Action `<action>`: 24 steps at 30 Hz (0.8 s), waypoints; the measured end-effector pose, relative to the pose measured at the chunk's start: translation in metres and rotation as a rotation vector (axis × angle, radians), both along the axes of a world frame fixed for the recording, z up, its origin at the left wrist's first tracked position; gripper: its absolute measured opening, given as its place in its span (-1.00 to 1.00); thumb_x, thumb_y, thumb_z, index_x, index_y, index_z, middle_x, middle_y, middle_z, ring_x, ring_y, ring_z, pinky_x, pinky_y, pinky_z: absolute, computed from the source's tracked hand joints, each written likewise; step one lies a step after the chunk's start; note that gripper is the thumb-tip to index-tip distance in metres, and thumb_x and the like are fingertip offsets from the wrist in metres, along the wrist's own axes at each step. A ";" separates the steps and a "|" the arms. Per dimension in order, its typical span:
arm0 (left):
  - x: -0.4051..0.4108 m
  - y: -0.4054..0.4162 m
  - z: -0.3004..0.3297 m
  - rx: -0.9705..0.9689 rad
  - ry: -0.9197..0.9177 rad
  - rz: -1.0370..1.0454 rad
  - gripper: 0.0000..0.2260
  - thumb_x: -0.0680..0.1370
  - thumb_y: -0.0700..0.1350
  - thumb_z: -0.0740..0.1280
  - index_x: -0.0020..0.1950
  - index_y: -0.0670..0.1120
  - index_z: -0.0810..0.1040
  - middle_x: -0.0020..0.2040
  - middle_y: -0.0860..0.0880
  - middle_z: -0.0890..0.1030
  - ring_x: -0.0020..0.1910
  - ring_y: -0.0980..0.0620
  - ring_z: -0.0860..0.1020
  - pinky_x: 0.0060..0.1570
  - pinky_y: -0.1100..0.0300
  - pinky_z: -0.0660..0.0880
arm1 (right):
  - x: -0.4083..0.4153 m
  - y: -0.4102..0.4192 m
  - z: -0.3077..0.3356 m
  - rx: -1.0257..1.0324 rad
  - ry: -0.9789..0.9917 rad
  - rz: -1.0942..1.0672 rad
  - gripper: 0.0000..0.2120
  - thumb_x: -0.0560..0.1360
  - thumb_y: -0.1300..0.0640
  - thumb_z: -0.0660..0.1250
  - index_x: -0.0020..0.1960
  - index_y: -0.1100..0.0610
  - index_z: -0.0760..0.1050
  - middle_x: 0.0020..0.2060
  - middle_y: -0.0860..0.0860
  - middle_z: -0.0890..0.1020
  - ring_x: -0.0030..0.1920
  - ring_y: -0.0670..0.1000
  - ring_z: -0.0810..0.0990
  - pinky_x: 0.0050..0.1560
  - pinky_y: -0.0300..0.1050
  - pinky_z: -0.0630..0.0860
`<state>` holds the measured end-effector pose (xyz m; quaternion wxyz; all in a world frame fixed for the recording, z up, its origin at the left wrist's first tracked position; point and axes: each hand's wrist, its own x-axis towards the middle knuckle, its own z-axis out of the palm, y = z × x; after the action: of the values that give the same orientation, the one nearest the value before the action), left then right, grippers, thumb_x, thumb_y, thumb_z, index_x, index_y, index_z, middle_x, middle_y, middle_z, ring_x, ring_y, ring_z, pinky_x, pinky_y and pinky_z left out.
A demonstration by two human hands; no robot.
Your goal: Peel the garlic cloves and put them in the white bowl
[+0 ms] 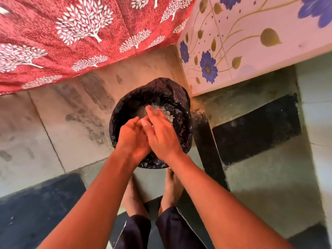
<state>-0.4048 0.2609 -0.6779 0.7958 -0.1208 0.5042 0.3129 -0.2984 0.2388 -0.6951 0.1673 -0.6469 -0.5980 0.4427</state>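
Warm, reddish daylight washes over my forearms and the floor (pixel 53 126), evenly bright with no hard glare. My right hand (pixel 161 133) smears at the fingertips with motion blur over the black bin liner (pixel 161 90), whose folds catch faint sheen. Soft shadow pools under the red curtain (pixel 71 33). The wide lens bends the tiled wall (pixel 251 42) and the edges.

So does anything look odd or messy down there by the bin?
Nothing is spilled or broken. The hands, left and right, brush together over the black-lined bin, with pale scraps inside it. The floor shows dark smudges. No garlic or white bowl is in view.
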 end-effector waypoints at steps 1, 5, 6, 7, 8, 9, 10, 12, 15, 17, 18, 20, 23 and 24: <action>-0.004 -0.002 -0.003 -0.002 0.029 0.016 -0.56 0.72 0.07 0.05 0.28 -0.16 0.60 0.21 -0.16 0.65 0.23 -0.12 0.63 0.31 0.00 0.50 | -0.003 -0.003 0.001 0.046 0.050 0.054 -0.47 0.71 -0.10 0.08 0.61 0.09 0.24 0.57 0.07 0.34 0.62 0.08 0.18 0.60 0.11 0.17; -0.006 -0.003 0.004 -0.002 0.090 -0.049 -0.55 0.72 0.12 0.08 0.30 -0.20 0.52 0.19 -0.20 0.61 0.25 -0.16 0.60 0.38 -0.06 0.47 | -0.003 -0.012 -0.007 -0.019 -0.097 0.116 -0.53 0.73 -0.03 0.07 0.57 0.12 0.33 0.45 0.13 0.49 0.47 0.15 0.41 0.44 0.14 0.40; -0.003 -0.005 0.014 -0.004 0.120 -0.109 -0.55 0.72 0.10 0.08 0.36 -0.20 0.51 0.20 -0.18 0.63 0.21 -0.12 0.61 0.34 -0.01 0.48 | 0.001 -0.010 -0.008 -0.098 -0.166 0.026 -0.55 0.73 -0.06 0.05 0.48 0.14 0.42 0.37 0.16 0.54 0.38 0.19 0.49 0.31 0.14 0.48; -0.001 -0.007 0.024 0.020 0.166 -0.161 -0.58 0.73 0.08 0.09 0.41 -0.17 0.50 0.22 -0.14 0.64 0.15 -0.07 0.63 0.25 0.04 0.51 | 0.005 -0.008 -0.004 -0.151 -0.197 -0.052 -0.58 0.72 -0.08 0.05 0.35 0.14 0.51 0.25 0.17 0.59 0.27 0.22 0.55 0.17 0.13 0.53; 0.001 -0.010 0.037 0.058 0.211 -0.184 -0.62 0.73 0.04 0.12 0.43 -0.12 0.50 0.24 -0.12 0.65 0.12 -0.04 0.64 0.16 0.09 0.55 | 0.007 -0.007 0.003 -0.163 -0.192 -0.112 -0.61 0.71 -0.10 0.07 0.19 0.14 0.55 0.13 0.16 0.62 0.16 0.23 0.58 0.04 0.12 0.54; 0.001 -0.012 0.051 0.084 0.274 -0.195 -0.66 0.73 -0.01 0.16 0.43 -0.11 0.50 0.26 -0.11 0.67 0.12 -0.02 0.66 0.14 0.12 0.58 | 0.009 -0.008 0.015 -0.137 -0.168 -0.160 -0.62 0.70 -0.10 0.09 0.07 0.14 0.54 0.03 0.15 0.63 0.08 0.22 0.59 -0.03 0.11 0.52; 0.001 -0.015 0.067 0.108 0.340 -0.202 -0.68 0.72 -0.06 0.18 0.43 -0.11 0.51 0.26 -0.11 0.67 0.16 -0.02 0.67 0.18 0.11 0.59 | 0.009 -0.010 0.028 -0.099 -0.133 -0.212 -0.63 0.69 -0.10 0.11 0.00 0.14 0.54 -0.04 0.12 0.64 0.03 0.19 0.59 -0.05 0.10 0.52; 0.000 -0.017 0.106 0.166 0.455 -0.236 -0.73 0.69 -0.14 0.22 0.37 -0.10 0.54 0.24 -0.13 0.69 0.23 -0.06 0.66 0.31 0.04 0.54 | 0.010 -0.016 0.072 -0.020 -0.048 -0.337 -0.66 0.65 -0.07 0.17 0.00 0.15 0.59 -0.09 0.09 0.67 -0.02 0.12 0.61 -0.02 0.07 0.53; 0.005 -0.019 0.183 0.259 0.487 -0.296 -0.80 0.68 -0.21 0.25 0.25 -0.11 0.59 0.21 -0.19 0.69 0.24 -0.14 0.65 0.33 -0.02 0.54 | 0.016 -0.027 0.156 0.051 0.018 -0.482 -0.80 0.62 0.09 0.31 0.08 0.18 0.65 -0.07 0.06 0.72 -0.06 0.02 0.66 0.00 0.02 0.58; 0.009 -0.022 0.245 0.326 0.504 -0.346 -0.83 0.67 -0.25 0.27 0.20 -0.14 0.60 0.16 -0.22 0.70 0.19 -0.17 0.67 0.19 0.04 0.61 | 0.023 -0.036 0.227 0.099 0.051 -0.556 -0.85 0.61 0.15 0.35 0.09 0.17 0.66 -0.09 0.03 0.72 -0.09 -0.04 0.67 -0.03 -0.06 0.61; 0.012 -0.026 0.279 0.359 0.503 -0.377 -0.83 0.67 -0.26 0.27 0.20 -0.17 0.61 0.13 -0.22 0.71 0.16 -0.19 0.68 0.09 0.11 0.63 | 0.027 -0.044 0.264 0.118 0.064 -0.600 -0.86 0.61 0.16 0.36 0.09 0.16 0.67 -0.10 0.01 0.72 -0.11 -0.07 0.67 -0.05 -0.15 0.60; 0.018 -0.035 0.344 0.456 0.512 -0.445 -0.82 0.69 -0.27 0.26 0.21 -0.21 0.62 0.10 -0.21 0.72 0.13 -0.23 0.68 -0.02 0.20 0.63 | 0.035 -0.060 0.338 0.156 0.090 -0.696 -0.89 0.60 0.18 0.38 0.06 0.14 0.67 -0.14 -0.03 0.72 -0.14 -0.13 0.66 -0.10 -0.33 0.53; 0.031 -0.056 0.453 0.617 0.509 -0.565 -0.83 0.68 -0.24 0.28 0.19 -0.16 0.64 0.10 -0.17 0.73 0.16 -0.19 0.68 0.08 0.11 0.60 | 0.048 -0.095 0.456 0.225 0.128 -0.819 -0.92 0.60 0.19 0.39 0.05 0.11 0.66 -0.15 -0.04 0.72 -0.13 -0.14 0.68 -0.09 -0.31 0.56; 0.035 -0.065 0.486 0.677 0.490 -0.594 -0.84 0.67 -0.24 0.30 0.19 -0.15 0.64 0.10 -0.15 0.73 0.15 -0.16 0.68 0.09 0.09 0.59 | 0.051 -0.109 0.491 0.267 0.133 -0.845 -0.92 0.60 0.20 0.39 0.05 0.12 0.66 -0.14 -0.02 0.72 -0.13 -0.12 0.69 -0.10 -0.26 0.59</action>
<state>-0.3696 0.1961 -0.1914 0.7033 0.3690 0.5590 0.2384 -0.2473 0.1300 -0.2036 0.4534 -0.7774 -0.3210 0.2949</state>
